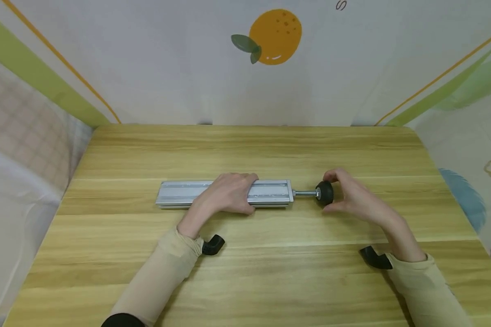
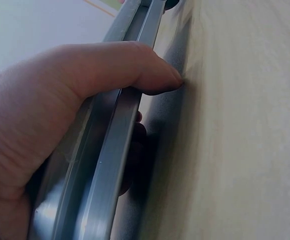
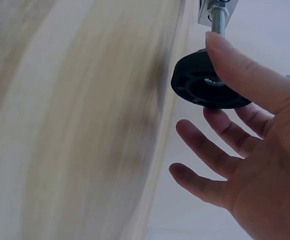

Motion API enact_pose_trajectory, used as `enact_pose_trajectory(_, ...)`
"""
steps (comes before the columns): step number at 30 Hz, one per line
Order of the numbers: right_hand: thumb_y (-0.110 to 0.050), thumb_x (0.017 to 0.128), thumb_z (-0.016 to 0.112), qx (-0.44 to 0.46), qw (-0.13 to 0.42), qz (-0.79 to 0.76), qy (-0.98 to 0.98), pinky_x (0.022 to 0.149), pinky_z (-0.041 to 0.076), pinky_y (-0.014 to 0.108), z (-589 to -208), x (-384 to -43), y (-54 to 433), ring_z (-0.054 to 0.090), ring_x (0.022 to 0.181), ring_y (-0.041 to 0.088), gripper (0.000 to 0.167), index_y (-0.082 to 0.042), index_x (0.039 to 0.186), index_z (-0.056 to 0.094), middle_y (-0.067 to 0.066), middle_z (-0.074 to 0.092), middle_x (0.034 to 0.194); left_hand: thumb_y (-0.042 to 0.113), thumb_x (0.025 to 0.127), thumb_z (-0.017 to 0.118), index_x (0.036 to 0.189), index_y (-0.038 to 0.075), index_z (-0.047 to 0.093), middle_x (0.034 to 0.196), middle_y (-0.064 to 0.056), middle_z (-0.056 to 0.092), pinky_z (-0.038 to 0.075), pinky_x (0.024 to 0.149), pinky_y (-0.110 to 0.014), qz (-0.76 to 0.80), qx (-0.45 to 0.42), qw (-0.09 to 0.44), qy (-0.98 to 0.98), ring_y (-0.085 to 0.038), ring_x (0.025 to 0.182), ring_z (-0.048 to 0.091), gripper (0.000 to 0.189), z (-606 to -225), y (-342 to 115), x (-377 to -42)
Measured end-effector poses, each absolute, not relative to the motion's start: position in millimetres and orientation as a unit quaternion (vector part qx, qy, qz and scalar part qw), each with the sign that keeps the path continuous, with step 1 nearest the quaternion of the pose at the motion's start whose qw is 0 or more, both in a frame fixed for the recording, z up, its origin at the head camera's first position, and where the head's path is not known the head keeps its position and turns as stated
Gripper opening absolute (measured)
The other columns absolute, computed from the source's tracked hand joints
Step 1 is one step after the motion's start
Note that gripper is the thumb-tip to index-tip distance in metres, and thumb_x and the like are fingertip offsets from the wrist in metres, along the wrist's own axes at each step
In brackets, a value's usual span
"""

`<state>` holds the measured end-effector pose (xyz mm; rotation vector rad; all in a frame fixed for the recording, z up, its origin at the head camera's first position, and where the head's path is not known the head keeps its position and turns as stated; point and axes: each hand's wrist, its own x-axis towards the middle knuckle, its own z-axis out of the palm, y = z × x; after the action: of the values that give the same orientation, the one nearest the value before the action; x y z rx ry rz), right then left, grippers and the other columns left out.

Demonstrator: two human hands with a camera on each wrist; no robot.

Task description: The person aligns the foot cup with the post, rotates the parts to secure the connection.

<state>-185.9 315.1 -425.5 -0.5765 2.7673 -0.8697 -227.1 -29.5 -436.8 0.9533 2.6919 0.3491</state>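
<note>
An aluminium extrusion profile (image 1: 270, 193) lies crosswise over the table, its grooved face up. My left hand (image 1: 231, 193) grips it across the middle; in the left wrist view the thumb (image 2: 135, 67) comes down one side and fingertips show beneath the profile. A threaded rod (image 1: 305, 193) sticks out of the profile's right end plate. At the rod's outer end sits a black levelling foot (image 1: 324, 193), pinched by my right hand (image 1: 353, 197). The right wrist view shows the foot's ribbed, hollow underside (image 3: 204, 87), with the thumb over its edge and the lower fingers spread apart.
The wood-grain table (image 1: 270, 281) reaches back to a white curtain (image 1: 167, 68) printed with an orange fruit (image 1: 276, 36). Patterned cloth hangs at both sides. Black curved pieces (image 1: 213, 245) stick out at both sleeve cuffs.
</note>
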Motion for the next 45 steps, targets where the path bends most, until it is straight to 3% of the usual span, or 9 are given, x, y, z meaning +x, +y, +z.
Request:
enact_pose_trajectory(6,-0.017,0.081,0.087,-0.21,0.091,-0.298,0.927,0.108,0.043,0.058,-425.0,-185.4,318.7,0.055,0.13,0.038,0.064,-0.001,0.132,0.051,0.016,0.061,0.132,0.039,0.072,0.081,0.128,0.012,0.059,0.09,0.005,0.065,0.055,0.072,-0.037,0.119,0.331,0.126,0.928,-0.015,0.078,0.06,0.066,-436.9,-29.0,-228.3)
enact_pose_trajectory(13,-0.031,0.103,0.061,-0.21,0.129,-0.271,0.93,0.112,0.04,0.064,-420.0,-182.9,322.1,0.05,0.138,0.043,0.056,-0.003,0.149,0.048,0.022,0.054,0.15,0.039,0.072,0.08,0.125,0.013,0.059,0.088,0.006,0.064,0.054,0.072,-0.036,0.117,0.332,0.129,0.927,-0.015,0.077,0.059,0.063,-437.8,-29.6,-228.5)
enact_pose_trajectory(21,-0.035,0.109,0.047,-0.201,0.154,-0.267,0.93,0.115,0.035,0.066,-418.4,-182.4,323.0,0.043,0.145,0.044,0.057,-0.006,0.158,0.039,0.02,0.045,0.159,0.039,0.072,0.08,0.126,0.013,0.06,0.089,0.006,0.065,0.053,0.07,-0.035,0.121,0.332,0.128,0.927,-0.015,0.077,0.059,0.064,-439.0,-29.9,-227.7)
enact_pose_trajectory(25,-0.038,0.105,0.056,-0.195,0.147,-0.289,0.926,0.113,0.039,0.063,-419.6,-182.4,322.1,0.047,0.143,0.039,0.061,-0.007,0.155,0.04,0.016,0.047,0.158,0.04,0.072,0.081,0.13,0.012,0.059,0.093,0.006,0.067,0.054,0.073,-0.035,0.121,0.331,0.131,0.927,-0.014,0.079,0.06,0.067,-439.8,-29.8,-227.6)
enact_pose_trajectory(30,-0.029,0.084,0.085,-0.195,0.115,-0.303,0.926,0.108,0.044,0.061,-422.1,-183.8,319.0,0.052,0.134,0.037,0.072,-0.005,0.139,0.046,0.015,0.056,0.141,0.04,0.072,0.081,0.131,0.012,0.059,0.095,0.005,0.068,0.055,0.076,-0.037,0.121,0.33,0.132,0.927,-0.015,0.081,0.061,0.069,-439.6,-30.0,-227.6)
enact_pose_trajectory(35,-0.018,0.07,0.094,-0.208,0.089,-0.283,0.932,0.108,0.046,0.059,-425.4,-186.3,315.6,0.057,0.126,0.038,0.078,-0.001,0.131,0.049,0.016,0.059,0.13,0.04,0.072,0.081,0.131,0.011,0.059,0.093,0.005,0.067,0.055,0.074,-0.037,0.122,0.329,0.132,0.927,-0.015,0.08,0.06,0.069,-438.8,-30.4,-227.3)
enact_pose_trajectory(41,-0.015,0.072,0.093,-0.208,0.079,-0.28,0.934,0.106,0.047,0.059,-425.2,-186.0,315.1,0.058,0.124,0.038,0.073,-0.001,0.13,0.051,0.016,0.062,0.128,0.04,0.073,0.081,0.132,0.012,0.059,0.092,0.005,0.067,0.055,0.076,-0.037,0.123,0.33,0.129,0.927,-0.015,0.079,0.06,0.069,-438.0,-29.6,-227.3)
enact_pose_trajectory(45,-0.019,0.082,0.086,-0.206,0.094,-0.286,0.931,0.107,0.046,0.059,-422.4,-184.3,318.4,0.058,0.127,0.037,0.064,-0.001,0.134,0.053,0.017,0.063,0.132,0.04,0.073,0.08,0.13,0.012,0.059,0.09,0.005,0.065,0.055,0.075,-0.037,0.12,0.332,0.126,0.927,-0.015,0.079,0.06,0.067,-437.9,-29.3,-227.3)
